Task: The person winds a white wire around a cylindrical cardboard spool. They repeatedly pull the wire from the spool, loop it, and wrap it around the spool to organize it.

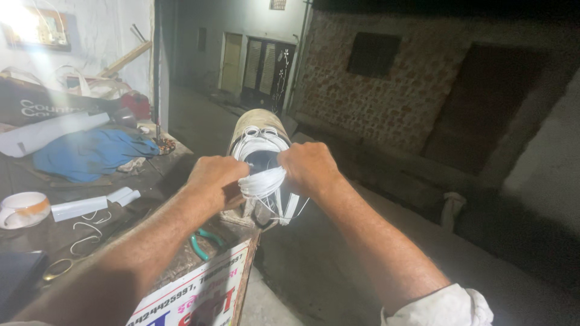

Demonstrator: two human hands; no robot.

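Note:
My left hand (pixel 214 176) and my right hand (pixel 309 168) both grip a bundle of thin white cord loops (pixel 264 181) pulled taut between them. The loops are wound around the end of a brown cylindrical drum (pixel 258 121) that stands at the corner of a dark workbench (pixel 121 223). More white cord rings the drum's rim above my hands. Both fists are closed tightly on the cord, knuckles facing up.
Green-handled pliers (pixel 205 241) lie on the bench below my left arm. A blue cloth (pixel 90 154), a white roll of tape (pixel 23 208), white strips (pixel 81 206) and a printed signboard (pixel 193 296) are on the left. A brick wall (pixel 386 102) and a dim alley lie ahead.

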